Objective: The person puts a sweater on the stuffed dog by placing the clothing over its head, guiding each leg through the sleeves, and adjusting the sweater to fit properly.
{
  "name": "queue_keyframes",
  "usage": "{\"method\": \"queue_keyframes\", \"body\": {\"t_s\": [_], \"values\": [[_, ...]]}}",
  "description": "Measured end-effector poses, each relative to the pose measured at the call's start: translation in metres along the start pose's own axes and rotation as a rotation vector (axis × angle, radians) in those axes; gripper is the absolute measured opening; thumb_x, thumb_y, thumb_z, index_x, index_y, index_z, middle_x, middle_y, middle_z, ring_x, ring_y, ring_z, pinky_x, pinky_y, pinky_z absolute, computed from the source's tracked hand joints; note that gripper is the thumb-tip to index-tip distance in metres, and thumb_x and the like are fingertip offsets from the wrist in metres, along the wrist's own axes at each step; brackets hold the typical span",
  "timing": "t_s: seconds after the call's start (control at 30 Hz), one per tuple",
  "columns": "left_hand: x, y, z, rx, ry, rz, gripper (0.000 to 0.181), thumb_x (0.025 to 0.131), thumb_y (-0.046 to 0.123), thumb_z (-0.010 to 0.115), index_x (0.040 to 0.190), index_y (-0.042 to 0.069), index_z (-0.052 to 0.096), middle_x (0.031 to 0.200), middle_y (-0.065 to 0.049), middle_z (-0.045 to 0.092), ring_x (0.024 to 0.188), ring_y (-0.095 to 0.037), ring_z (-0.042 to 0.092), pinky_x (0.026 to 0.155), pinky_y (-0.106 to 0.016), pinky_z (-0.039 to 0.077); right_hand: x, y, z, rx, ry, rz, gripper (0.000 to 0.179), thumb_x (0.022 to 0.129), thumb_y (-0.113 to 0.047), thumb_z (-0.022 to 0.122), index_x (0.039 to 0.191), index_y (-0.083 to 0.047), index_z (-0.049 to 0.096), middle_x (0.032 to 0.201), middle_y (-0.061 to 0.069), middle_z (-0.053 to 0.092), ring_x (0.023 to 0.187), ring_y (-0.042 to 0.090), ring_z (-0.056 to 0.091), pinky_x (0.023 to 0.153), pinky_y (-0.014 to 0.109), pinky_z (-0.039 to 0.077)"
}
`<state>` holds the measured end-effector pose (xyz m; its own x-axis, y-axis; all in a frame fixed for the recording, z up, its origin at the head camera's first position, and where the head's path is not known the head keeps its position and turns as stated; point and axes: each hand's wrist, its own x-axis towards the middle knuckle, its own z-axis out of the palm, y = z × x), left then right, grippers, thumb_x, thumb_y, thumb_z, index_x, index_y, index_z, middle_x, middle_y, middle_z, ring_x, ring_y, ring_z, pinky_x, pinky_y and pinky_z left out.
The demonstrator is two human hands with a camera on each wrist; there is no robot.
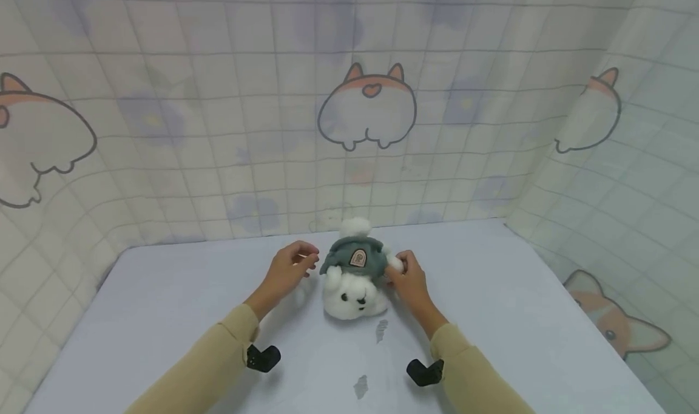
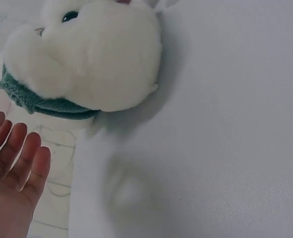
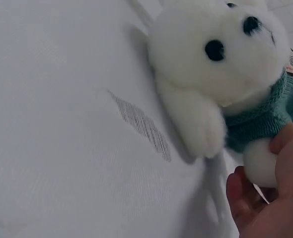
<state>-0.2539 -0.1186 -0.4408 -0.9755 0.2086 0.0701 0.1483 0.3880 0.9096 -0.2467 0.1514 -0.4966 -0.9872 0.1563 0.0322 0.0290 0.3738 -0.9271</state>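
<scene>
A white plush toy (image 1: 357, 292) with black eyes, a black nose and a green knitted sweater (image 1: 351, 250) lies on the white table, its head toward me. A small badge (image 1: 358, 258) sits on the sweater. My right hand (image 1: 408, 278) holds the toy's white paw (image 3: 260, 162) between thumb and fingers, at the sweater's edge. On the other side, my left hand (image 1: 293, 264) hovers beside the sweater with its fingers loosely bent and nothing in them. In the left wrist view a gap shows between those fingers (image 2: 18, 148) and the toy.
The white table (image 1: 191, 317) has two grey scuffed patches, one patch (image 1: 381, 330) near the toy's head and another patch (image 1: 361, 386) closer to me. A checked curtain (image 1: 246, 128) with corgi drawings hangs behind and along both sides. Black devices (image 1: 263, 358) sit at both wrists.
</scene>
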Motion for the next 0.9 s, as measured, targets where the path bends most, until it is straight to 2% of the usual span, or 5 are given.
{"method": "queue_keyframes", "body": {"t_s": [0.13, 0.23, 0.43, 0.67, 0.9], "values": [[-0.001, 0.003, -0.004, 0.061, -0.024, 0.046, 0.017, 0.096, 0.02, 0.059, 0.108, 0.011, 0.066, 0.106, -0.008, 0.069, 0.094, -0.019, 0.066, 0.073, -0.027, 0.056, -0.009, 0.003, -0.001, -0.157, -0.056, -0.076, 0.022, 0.083, -0.012, 0.064, 0.102, -0.012, 0.052, 0.102, 0.012, 0.07, 0.08, 0.018, 0.06, 0.064, 0.026, 0.049], [-0.001, 0.005, -0.007, 0.088, -0.03, 0.063, 0.015, 0.096, 0.023, 0.061, 0.106, 0.014, 0.069, 0.106, -0.005, 0.07, 0.097, -0.02, 0.065, 0.074, -0.027, 0.056, -0.02, -0.001, 0.002, -0.255, -0.114, -0.157, 0.023, 0.079, -0.012, 0.069, 0.099, -0.014, 0.057, 0.102, 0.008, 0.071, 0.083, 0.017, 0.06, 0.069, 0.029, 0.049], [0.001, 0.014, -0.011, 0.15, -0.022, 0.116, 0.017, 0.095, 0.028, 0.062, 0.106, 0.018, 0.071, 0.112, -0.002, 0.069, 0.106, -0.024, 0.063, 0.088, -0.04, 0.053, -0.039, -0.008, 0.006, -0.403, -0.196, -0.31, 0.015, 0.081, -0.02, 0.073, 0.092, -0.015, 0.063, 0.087, -0.003, 0.066, 0.081, 0.012, 0.053, 0.072, 0.028, 0.045], [0.004, 0.019, -0.015, 0.186, 0.011, 0.176, 0.018, 0.096, 0.024, 0.06, 0.097, 0.014, 0.076, 0.11, -0.003, 0.069, 0.105, -0.021, 0.062, 0.083, -0.033, 0.054, -0.044, -0.021, -0.004, -0.339, -0.304, -0.35, 0.018, 0.082, -0.036, 0.075, 0.087, -0.02, 0.068, 0.087, -0.007, 0.066, 0.086, 0.015, 0.058, 0.074, 0.028, 0.048], [0.005, 0.025, -0.017, 0.228, -0.006, 0.219, 0.016, 0.095, 0.025, 0.061, 0.093, 0.018, 0.075, 0.107, -0.001, 0.069, 0.098, -0.019, 0.063, 0.079, -0.031, 0.053, -0.035, -0.037, -0.015, -0.302, -0.236, -0.308, 0.023, 0.084, -0.041, 0.072, 0.094, -0.02, 0.066, 0.093, -0.006, 0.067, 0.082, 0.01, 0.057, 0.067, 0.024, 0.046]]}}
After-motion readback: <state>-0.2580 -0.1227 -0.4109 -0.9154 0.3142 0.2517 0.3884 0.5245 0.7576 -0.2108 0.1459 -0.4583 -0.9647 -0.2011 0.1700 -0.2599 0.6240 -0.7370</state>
